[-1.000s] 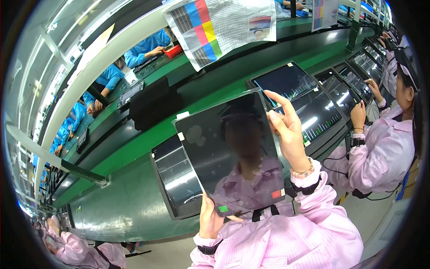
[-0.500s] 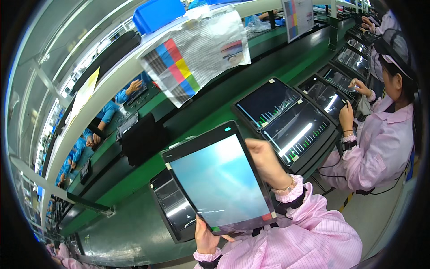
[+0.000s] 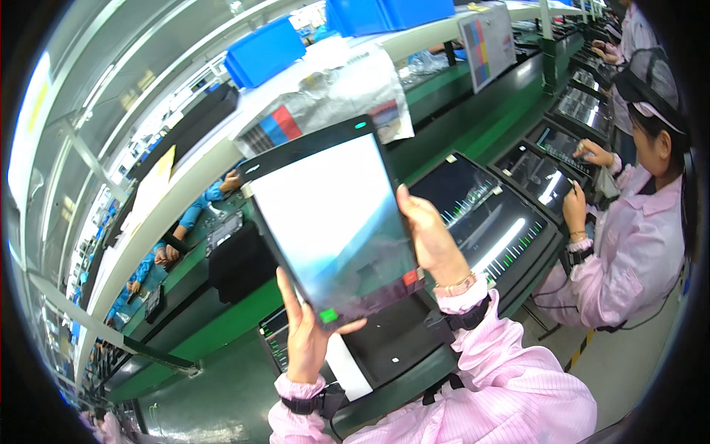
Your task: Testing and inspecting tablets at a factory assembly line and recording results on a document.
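Head view, from where I stand: the left hand (image 3: 307, 337) cups the lower corner of a flat black-framed rectangular tablet with a pale reflective screen (image 3: 333, 222), fingers spread up along its left edge and the thumb lying under the bottom edge beside a small green sticker (image 3: 328, 316). The right hand (image 3: 433, 240) clasps the tablet's right edge, thumb on the front, the other fingers hidden behind it. The tablet is held up, tilted, in front of the person and above the bench, with a small red sticker (image 3: 410, 278) near its lower right corner. Both wrists show black straps and striped pink sleeves (image 3: 510, 385). Beneath the tablet lies a dark flat tray with a white strip (image 3: 384, 340); just to its right a large slanted dark screen showing pale streaks (image 3: 484, 218) sits in the long green workbench (image 3: 222, 325). Further right, a co-worker in a pink coat (image 3: 636, 244) touches another screen (image 3: 547, 174). Above, on a shelf, stand blue plastic bins (image 3: 266, 50) and a crumpled clear bag holding a colour chart (image 3: 333, 96).
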A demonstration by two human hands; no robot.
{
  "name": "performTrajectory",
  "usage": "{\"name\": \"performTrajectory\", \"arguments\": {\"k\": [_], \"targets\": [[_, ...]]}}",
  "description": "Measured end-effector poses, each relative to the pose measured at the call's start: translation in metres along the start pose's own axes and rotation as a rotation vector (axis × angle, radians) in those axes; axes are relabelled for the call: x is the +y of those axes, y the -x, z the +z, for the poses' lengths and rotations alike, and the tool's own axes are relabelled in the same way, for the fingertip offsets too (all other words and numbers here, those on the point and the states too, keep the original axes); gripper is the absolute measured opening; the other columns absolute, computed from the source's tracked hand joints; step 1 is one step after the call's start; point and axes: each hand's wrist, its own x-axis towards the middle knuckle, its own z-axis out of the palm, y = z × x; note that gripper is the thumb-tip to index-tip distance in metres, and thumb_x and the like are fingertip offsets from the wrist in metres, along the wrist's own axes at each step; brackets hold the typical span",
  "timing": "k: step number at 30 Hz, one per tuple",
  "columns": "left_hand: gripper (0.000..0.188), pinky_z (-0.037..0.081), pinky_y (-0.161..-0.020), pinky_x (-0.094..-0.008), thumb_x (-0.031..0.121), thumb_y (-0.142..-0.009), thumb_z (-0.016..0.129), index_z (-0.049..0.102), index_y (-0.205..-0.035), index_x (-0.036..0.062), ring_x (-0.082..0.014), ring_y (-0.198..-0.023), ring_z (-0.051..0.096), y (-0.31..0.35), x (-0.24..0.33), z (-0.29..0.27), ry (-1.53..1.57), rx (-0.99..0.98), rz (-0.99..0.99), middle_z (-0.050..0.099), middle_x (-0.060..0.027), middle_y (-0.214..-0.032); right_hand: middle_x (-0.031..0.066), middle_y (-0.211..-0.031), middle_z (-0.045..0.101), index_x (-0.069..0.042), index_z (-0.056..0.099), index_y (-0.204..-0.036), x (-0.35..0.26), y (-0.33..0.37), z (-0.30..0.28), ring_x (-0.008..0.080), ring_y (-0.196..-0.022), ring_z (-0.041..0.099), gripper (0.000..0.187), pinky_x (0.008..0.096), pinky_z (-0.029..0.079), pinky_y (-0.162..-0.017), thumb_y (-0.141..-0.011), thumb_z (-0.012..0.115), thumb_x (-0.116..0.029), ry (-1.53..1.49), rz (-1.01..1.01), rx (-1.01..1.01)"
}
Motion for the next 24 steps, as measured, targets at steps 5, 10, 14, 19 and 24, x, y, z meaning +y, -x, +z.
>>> {"name": "performTrajectory", "arguments": {"k": [5,10,14,19,24], "targets": [[0.087,0.046,-0.088,-0.0586,0.005,-0.091,0.047,-0.016,-0.141,0.0377,-0.0326,-0.133,0.028,-0.034,-0.006,-0.011,-0.012,-0.122,0.040,0.004,-0.0063,-0.151,0.0066,-0.101,0.065,0.002,0.061,-0.106,-0.013,-0.031,0.001,0.0123,-0.092,0.060,0.039,0.0259,0.045,-0.083,-0.096,0.047,-0.033,0.135,-0.129,0.020],[0.096,0.046,-0.089,-0.0570,-0.006,-0.086,0.048,-0.016,-0.142,0.0365,-0.0313,-0.133,0.025,-0.049,-0.013,-0.012,-0.035,-0.110,0.067,-0.002,-0.0039,-0.151,0.0068,-0.104,0.062,0.004,0.059,-0.107,-0.017,-0.050,-0.002,0.0115,-0.092,0.057,0.044,0.0255,0.043,-0.083,-0.095,0.047,-0.037,0.200,-0.112,0.007],[0.097,0.047,-0.089,-0.0567,-0.008,-0.085,0.048,-0.016,-0.142,0.0372,-0.0319,-0.133,0.025,-0.056,-0.018,-0.018,-0.038,-0.099,0.069,-0.002,-0.0038,-0.151,0.0070,-0.104,0.062,0.004,0.059,-0.107,-0.014,-0.060,-0.009,0.0114,-0.093,0.057,0.044,0.0254,0.043,-0.084,-0.095,0.047,-0.038,0.242,-0.097,-0.019],[0.098,0.047,-0.088,-0.0569,-0.009,-0.084,0.048,-0.016,-0.142,0.0380,-0.0322,-0.133,0.026,-0.056,-0.020,-0.019,-0.013,-0.097,0.057,-0.001,-0.0042,-0.151,0.0076,-0.104,0.062,0.004,0.059,-0.106,-0.014,-0.061,-0.009,0.0117,-0.093,0.057,0.045,0.0260,0.043,-0.083,-0.095,0.047,-0.038,0.226,-0.092,-0.032],[0.099,0.046,-0.089,-0.0584,-0.010,-0.084,0.049,-0.016,-0.141,0.0386,-0.0319,-0.133,0.025,-0.051,-0.018,-0.013,-0.001,-0.096,0.057,-0.001,-0.0050,-0.151,0.0049,-0.101,0.064,0.001,0.061,-0.105,-0.019,-0.049,-0.002,0.0104,-0.089,0.059,0.037,0.0248,0.044,-0.081,-0.096,0.047,-0.032,0.187,-0.092,-0.001]]}}
